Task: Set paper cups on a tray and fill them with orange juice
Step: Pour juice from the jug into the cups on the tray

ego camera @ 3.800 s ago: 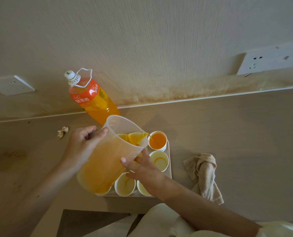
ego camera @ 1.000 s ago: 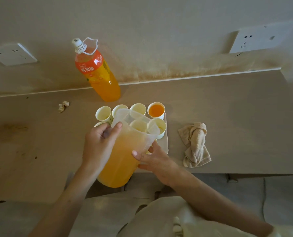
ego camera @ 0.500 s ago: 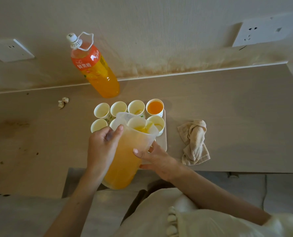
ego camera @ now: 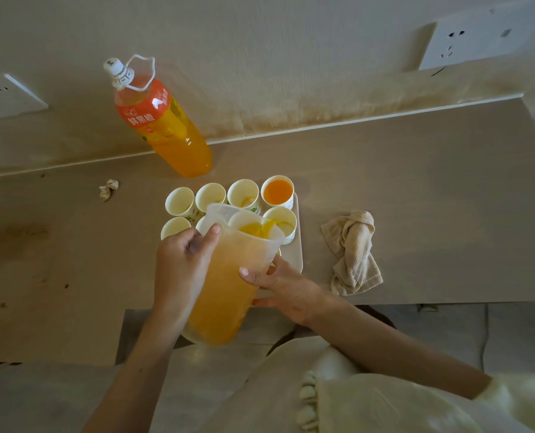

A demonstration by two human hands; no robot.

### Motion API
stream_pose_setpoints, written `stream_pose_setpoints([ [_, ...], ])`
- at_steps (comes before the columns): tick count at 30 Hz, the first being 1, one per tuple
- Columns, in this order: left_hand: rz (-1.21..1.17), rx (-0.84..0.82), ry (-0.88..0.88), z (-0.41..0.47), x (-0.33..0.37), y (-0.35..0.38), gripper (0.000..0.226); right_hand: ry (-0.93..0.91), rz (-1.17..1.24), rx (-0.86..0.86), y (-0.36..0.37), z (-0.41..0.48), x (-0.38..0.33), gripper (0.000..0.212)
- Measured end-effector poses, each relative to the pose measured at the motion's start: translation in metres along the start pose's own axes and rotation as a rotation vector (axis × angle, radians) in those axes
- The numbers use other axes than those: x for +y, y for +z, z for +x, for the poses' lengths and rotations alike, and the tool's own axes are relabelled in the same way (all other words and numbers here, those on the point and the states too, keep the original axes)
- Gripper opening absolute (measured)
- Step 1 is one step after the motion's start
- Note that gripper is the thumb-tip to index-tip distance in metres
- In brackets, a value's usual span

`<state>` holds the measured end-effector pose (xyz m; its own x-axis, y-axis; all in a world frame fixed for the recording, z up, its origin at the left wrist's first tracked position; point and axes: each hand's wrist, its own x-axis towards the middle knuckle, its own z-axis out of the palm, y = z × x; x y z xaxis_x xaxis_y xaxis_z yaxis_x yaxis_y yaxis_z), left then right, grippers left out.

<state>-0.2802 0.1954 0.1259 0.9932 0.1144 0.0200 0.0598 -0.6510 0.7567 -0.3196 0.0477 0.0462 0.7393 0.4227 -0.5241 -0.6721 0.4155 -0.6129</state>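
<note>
**Jug tipped back toward a second-row cup**

Low in the frame's centre, my left hand (ego camera: pixel 183 270) is wrapped shut around the handle side of the jug (ego camera: pixel 228 276), thumb over its rim, while my right hand (ego camera: pixel 283 287) cups its lower wall with fingers spread, steadying rather than gripping. A second ago the jug stood nearly level; now it leans forward and juice has run up to the spout.

Just past the spout, mid-frame, the tray (ego camera: pixel 297 254) carries the paper cups. The filled cup (ego camera: pixel 277 192) sits at the far right corner; the cup under the spout (ego camera: pixel 283 223) shows only a trace of juice, and the far-row cups (ego camera: pixel 211 196) look empty. Most of the filling remains, I judge.

Upper left, the juice bottle (ego camera: pixel 163 126) stands capped by the wall.
</note>
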Motion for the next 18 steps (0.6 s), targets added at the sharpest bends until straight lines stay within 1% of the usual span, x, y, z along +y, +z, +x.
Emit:
stream_pose_setpoints([
  [3, 0.008, 0.005, -0.002, 0.0008, 0.0018, 0.0012, 0.061, 0.008, 0.003, 0.013, -0.0003, -0.0011, -0.0012, 0.082],
  [7, 0.009, 0.001, -0.006, 0.0022, 0.0039, 0.0020, 0.061, 0.012, 0.004, 0.028, -0.0006, -0.0017, -0.0030, 0.084],
  [18, 0.017, -0.004, -0.023, 0.0032, 0.0085, 0.0013, 0.057, 0.022, -0.006, -0.006, -0.0005, -0.0055, -0.0089, 0.083],
])
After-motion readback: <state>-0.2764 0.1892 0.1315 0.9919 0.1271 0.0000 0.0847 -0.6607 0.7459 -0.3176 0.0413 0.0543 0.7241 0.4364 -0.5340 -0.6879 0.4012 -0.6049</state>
